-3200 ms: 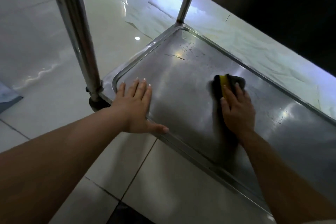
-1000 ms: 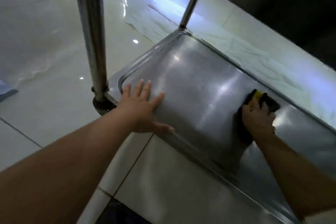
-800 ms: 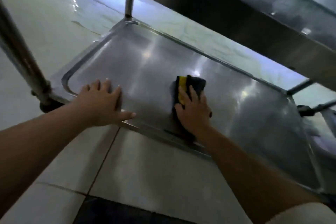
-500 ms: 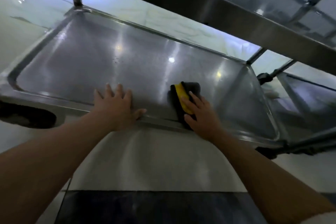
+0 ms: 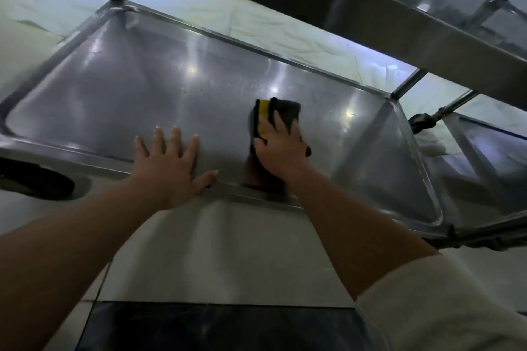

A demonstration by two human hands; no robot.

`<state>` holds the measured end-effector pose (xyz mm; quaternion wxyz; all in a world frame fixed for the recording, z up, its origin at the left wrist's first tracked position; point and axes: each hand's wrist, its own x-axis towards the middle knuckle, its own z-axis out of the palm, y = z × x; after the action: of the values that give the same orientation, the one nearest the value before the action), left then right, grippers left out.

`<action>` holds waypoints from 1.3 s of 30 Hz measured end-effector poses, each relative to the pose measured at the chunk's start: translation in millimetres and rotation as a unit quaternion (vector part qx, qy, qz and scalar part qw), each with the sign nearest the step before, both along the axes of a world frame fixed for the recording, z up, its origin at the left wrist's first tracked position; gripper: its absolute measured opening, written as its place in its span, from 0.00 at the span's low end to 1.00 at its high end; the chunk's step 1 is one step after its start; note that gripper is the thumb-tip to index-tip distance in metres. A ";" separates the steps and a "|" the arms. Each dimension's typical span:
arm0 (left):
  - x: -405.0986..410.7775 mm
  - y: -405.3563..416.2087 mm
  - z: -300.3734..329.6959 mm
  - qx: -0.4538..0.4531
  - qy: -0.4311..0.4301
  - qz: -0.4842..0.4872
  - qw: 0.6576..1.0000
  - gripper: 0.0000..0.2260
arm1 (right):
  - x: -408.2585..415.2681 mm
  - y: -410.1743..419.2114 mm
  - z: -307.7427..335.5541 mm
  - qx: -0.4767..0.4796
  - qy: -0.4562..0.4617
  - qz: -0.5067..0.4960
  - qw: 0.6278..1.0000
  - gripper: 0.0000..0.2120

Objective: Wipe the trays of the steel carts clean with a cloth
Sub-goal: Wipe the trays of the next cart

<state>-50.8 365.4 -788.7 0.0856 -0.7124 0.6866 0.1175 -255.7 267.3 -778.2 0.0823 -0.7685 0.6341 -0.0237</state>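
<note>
Cloth (image 5: 281, 114) is pressed flat under the right hand (image 5: 281, 148); unwiped tray (image 5: 99, 88) stretches lengthwise leftward, past the flat-spread left hand (image 5: 168, 168).

Dark grey cloth (image 5: 286, 112) with yellow fold, silver-grey tray (image 5: 114, 88), cream sleeve (image 5: 445, 302), pale floor tiles (image 5: 222, 251)

Single head view, close, forward and down onto the tray (image 5: 114, 88).
</note>
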 end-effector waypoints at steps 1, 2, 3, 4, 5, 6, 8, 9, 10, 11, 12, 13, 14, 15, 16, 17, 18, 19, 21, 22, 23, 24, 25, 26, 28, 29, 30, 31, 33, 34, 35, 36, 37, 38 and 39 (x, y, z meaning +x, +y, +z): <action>0.2 -2.4 -0.1 -0.006 -0.016 -0.003 1.000 0.43 | 7.6 -3.0 -0.6 -0.005 0.008 0.062 0.998 0.29; 0.1 -4.5 0.3 -0.015 -0.035 -0.010 0.999 0.43 | 10.0 -5.4 -1.5 -0.014 0.020 0.109 0.994 0.28; 0.1 -6.0 1.3 -0.024 -0.052 -0.022 0.998 0.44 | 6.3 -8.3 -3.3 -0.025 0.027 0.136 0.990 0.28; 0.0 -6.4 2.7 -0.031 -0.061 -0.033 0.997 0.46 | -2.4 -9.5 -5.0 -0.037 0.030 0.143 0.989 0.27; -0.3 -6.8 4.4 -0.037 -0.060 -0.040 0.997 0.48 | -15.2 -10.4 -7.1 -0.049 0.028 0.132 0.990 0.27; -1.1 -7.2 5.8 -0.041 -0.052 -0.043 0.997 0.49 | -31.2 -9.7 -9.3 -0.060 0.027 0.108 0.992 0.27; -9.0 -8.7 6.9 -0.053 -0.031 -0.053 0.997 0.50 | -73.1 -5.9 -12.7 -0.072 0.020 0.021 0.997 0.27; -16.4 -10.7 6.7 -0.065 -0.019 -0.060 0.996 0.49 | -97.1 -3.6 -13.8 -0.072 0.013 -0.034 0.997 0.27; -25.9 -14.3 6.2 -0.077 -0.003 -0.067 0.995 0.49 | -121.2 -0.6 -14.6 -0.072 0.007 -0.091 0.993 0.28; -37.8 -19.7 5.0 -0.087 0.016 -0.075 0.993 0.48 | -144.6 3.4 -14.7 -0.071 0.004 -0.150 0.986 0.28; -52.2 -26.7 2.9 -0.094 0.035 -0.083 0.992 0.47 | -166.4 8.5 -13.9 -0.068 0.004 -0.208 0.976 0.28; -68.2 -33.8 0.4 -0.098 0.045 -0.093 0.990 0.46 | -186.0 13.2 -12.5 -0.061 0.003 -0.263 0.963 0.29; -84.4 -40.4 -3.1 -0.106 0.046 -0.106 0.988 0.46 | -202.7 17.4 -10.8 -0.051 0.001 -0.312 0.949 0.29; -98.8 -45.5 -7.2 -0.119 0.041 -0.116 0.985 0.45 | -215.7 20.8 -9.1 -0.042 -0.001 -0.349 0.936 0.30; -110.4 -49.2 -11.5 -0.138 0.038 -0.118 0.983 0.44 | -224.9 23.7 -7.2 -0.036 -0.005 -0.375 0.926 0.30; -118.5 -51.8 -16.2 -0.161 0.047 -0.110 0.980 0.42 | -229.5 24.6 -5.9 -0.034 -0.010 -0.393 0.919 0.30; -123.0 -54.1 -20.2 -0.180 0.064 -0.101 0.976 0.40 | -229.0 23.9 -4.6 -0.031 -0.019 -0.408 0.912 0.30; -124.5 -55.7 -24.5 -0.190 0.079 -0.098 0.974 0.39 | -222.3 21.9 -4.2 -0.027 -0.025 -0.422 0.906 0.30; -120.8 -58.8 -31.6 -0.200 0.091 -0.101 0.970 0.37 | -193.6 15.5 -6.4 -0.020 -0.014 -0.419 0.908 0.29; -118.9 -60.1 -33.2 -0.203 0.095 -0.101 0.969 0.36 | -174.9 12.8 -8.7 -0.028 -0.003 -0.389 0.921 0.28; -117.9 -60.3 -34.2 -0.205 0.097 -0.100 0.969 0.36 | -155.5 9.3 -10.4 -0.043 0.000 -0.337 0.940 0.27; -118.0 -60.4 -34.2 -0.207 0.097 -0.097 0.969 0.35 | -136.2 3.8 -11.9 -0.056 -0.006 -0.273 0.960 0.26; -118.2 -60.4 -33.8 -0.211 0.098 -0.093 0.968 0.35 | -117.6 -4.0 -13.0 -0.061 -0.016 -0.205 0.977 0.26; -118.6 -59.9 -33.1 -0.213 0.101 -0.089 0.968 0.34 | -99.5 -13.6 -13.4 -0.059 -0.028 -0.142 0.988 0.25; -118.8 -57.7 -31.7 -0.218 0.113 -0.084 0.966 0.34 | -67.9 -36.9 -14.7 -0.047 -0.048 -0.039 0.997 0.24; -118.2 -57.4 -31.2 -0.218 0.113 -0.084 0.966 0.34 | -57.7 -49.6 -15.3 -0.038 -0.053 0.001 0.998 0.23; -116.6 -57.7 -31.0 -0.213 0.105 -0.085 0.968 0.35 | -52.3 -62.5 -15.8 -0.028 -0.050 0.038 0.998 0.23; -115.9 -57.2 -30.9 -0.204 0.097 -0.089 0.970 0.36 | -55.0 -73.9 -16.0 -0.019 -0.036 0.072 0.997 0.23; -114.8 -57.5 -32.6 -0.193 0.091 -0.090 0.973 0.36 | -76.6 -94.1 -17.0 -0.012 -0.006 0.108 0.994 0.24; -114.0 -57.4 -33.4 -0.190 0.093 -0.086 0.974 0.36 | -91.7 -103.4 -16.1 -0.009 0.001 0.099 0.995 0.24; -113.6 -56.8 -33.6 -0.188 0.093 -0.082 0.974 0.36 | -108.3 -112.0 -14.3 -0.006 0.005 0.069 0.998 0.24; -113.7 -55.9 -33.3 -0.186 0.093 -0.082 0.975 0.36 | -126.7 -119.2 -12.2 -0.004 0.008 0.025 1.000 0.24; -114.1 -55.4 -32.6 -0.188 0.094 -0.082 0.974 0.35 | -147.1 -124.2 -8.8 -0.001 0.008 -0.030 1.000 0.24; -114.7 -55.3 -31.8 -0.189 0.096 -0.083 0.974 0.35 | -170.0 -127.5 -4.9 0.003 0.007 -0.087 0.996 0.24; -115.0 -55.6 -31.0 -0.190 0.097 -0.082 0.974 0.34 | -194.7 -128.6 -2.4 0.010 0.008 -0.142 0.990 0.25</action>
<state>-165.8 309.8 -819.7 -0.1090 -0.6421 0.7574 0.0468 -450.4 138.7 -780.6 0.0807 -0.6701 0.7375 -0.0226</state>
